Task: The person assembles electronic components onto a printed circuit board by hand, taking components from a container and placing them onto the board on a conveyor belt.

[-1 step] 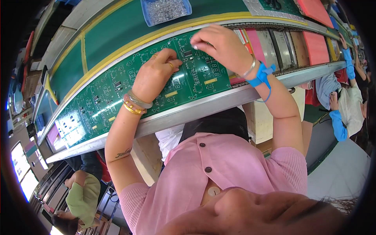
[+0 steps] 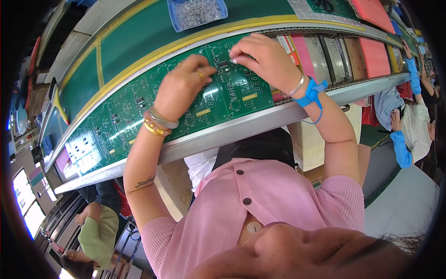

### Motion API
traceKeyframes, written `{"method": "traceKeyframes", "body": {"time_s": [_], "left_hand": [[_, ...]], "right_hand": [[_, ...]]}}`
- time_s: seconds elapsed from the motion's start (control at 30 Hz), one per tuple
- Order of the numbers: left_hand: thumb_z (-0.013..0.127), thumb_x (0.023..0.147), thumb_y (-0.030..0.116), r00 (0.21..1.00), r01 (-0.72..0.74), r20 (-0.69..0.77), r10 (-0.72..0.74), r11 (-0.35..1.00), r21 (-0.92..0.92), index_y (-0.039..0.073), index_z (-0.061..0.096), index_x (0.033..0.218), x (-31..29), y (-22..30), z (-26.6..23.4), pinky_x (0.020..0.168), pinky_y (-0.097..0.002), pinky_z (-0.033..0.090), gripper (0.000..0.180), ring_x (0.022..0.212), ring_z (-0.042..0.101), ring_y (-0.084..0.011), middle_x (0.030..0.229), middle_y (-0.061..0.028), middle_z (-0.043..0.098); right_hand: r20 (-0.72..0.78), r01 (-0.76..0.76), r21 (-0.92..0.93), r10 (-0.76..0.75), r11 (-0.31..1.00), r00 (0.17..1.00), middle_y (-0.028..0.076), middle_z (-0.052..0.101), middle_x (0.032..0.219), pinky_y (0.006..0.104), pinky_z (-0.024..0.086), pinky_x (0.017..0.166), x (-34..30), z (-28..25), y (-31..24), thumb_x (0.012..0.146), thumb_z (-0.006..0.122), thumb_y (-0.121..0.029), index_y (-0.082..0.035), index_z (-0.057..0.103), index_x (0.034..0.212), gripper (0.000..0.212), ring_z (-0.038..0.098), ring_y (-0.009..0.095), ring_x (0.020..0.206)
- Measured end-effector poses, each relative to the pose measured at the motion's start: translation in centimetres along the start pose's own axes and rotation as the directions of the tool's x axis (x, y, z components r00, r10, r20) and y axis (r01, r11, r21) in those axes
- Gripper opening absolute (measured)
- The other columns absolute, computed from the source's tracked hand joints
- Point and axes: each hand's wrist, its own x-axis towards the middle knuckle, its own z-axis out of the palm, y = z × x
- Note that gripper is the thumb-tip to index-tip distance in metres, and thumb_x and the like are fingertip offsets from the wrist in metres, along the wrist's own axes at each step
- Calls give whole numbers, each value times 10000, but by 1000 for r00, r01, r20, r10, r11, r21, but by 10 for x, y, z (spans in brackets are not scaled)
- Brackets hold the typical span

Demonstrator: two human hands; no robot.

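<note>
One green circuit board (image 2: 153,116) on the conveyor rail (image 2: 241,128), flat, directly under both hands. Left hand (image 2: 181,86) resting on board, fingers curled together, fingertips touching surface. Right hand (image 2: 262,58) just beside, fingertips pinched over small component, too small to identify. Blue tray of parts (image 2: 197,11) beyond, well apart.

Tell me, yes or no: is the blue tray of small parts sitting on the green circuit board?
No, the blue tray sits beyond the green circuit board.

Bright even light, glare on circuit board (image 2: 186,107) (lower left), fisheye-bent edges
</note>
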Motion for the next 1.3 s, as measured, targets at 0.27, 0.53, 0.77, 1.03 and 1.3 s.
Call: {"method": "traceKeyframes", "body": {"time_s": [0.27, 0.53, 0.77, 1.03, 1.3], "left_hand": [[682, 786, 88, 968, -201, -24, 250, 829, 522, 60, 669, 877, 99, -68, -18, 647, -299, 510, 96, 770, 638, -257, 922, -100, 647], [585, 766, 121, 999, -8, 39, -24, 758, 652, 80, 668, 764, 107, -77, -4, 730, -373, 506, 93, 853, 598, -265, 824, -94, 615], [580, 766, 122, 981, 152, -161, -106, 940, 305, 73, 653, 753, 88, -34, -21, 728, -373, 503, 89, 854, 594, -262, 813, -100, 602], [667, 825, 12, 919, 390, 100, -381, 843, -371, -12, 677, 935, 17, -23, -30, 733, -239, 514, 112, 788, 626, -98, 861, -50, 674], [689, 791, 27, 915, 399, 110, -388, 837, -375, -6, 684, 899, -28, -17, -20, 701, -265, 517, 113, 772, 630, -158, 900, -73, 629]], "right_hand": [[64, -76, -28, 77, 997, 995, 58, 577, 851, 347, 455, 751, -23, 5, 3, 755, 676, -49, -40, 625, 846, 104, 529, 262, 850], [67, -39, -76, 45, 996, 997, 52, 545, 816, 351, 459, 741, -23, 13, 7, 738, 689, -96, -57, 631, 781, 82, 510, 255, 829], [104, -11, -133, 25, 991, 994, 54, 539, 849, 347, 450, 767, -24, 14, 6, 748, 680, -73, -52, 606, 813, 101, 500, 254, 844], [132, 85, -249, -53, 965, 990, 60, 515, 849, 338, 460, 743, -21, 17, -1, 725, 678, -75, -61, 583, 797, 120, 499, 248, 841], [126, 198, -295, -167, 935, 978, 56, 529, 802, 352, 467, 731, 32, 0, 9, 766, 641, -135, -72, 588, 797, 87, 525, 242, 820]]}}
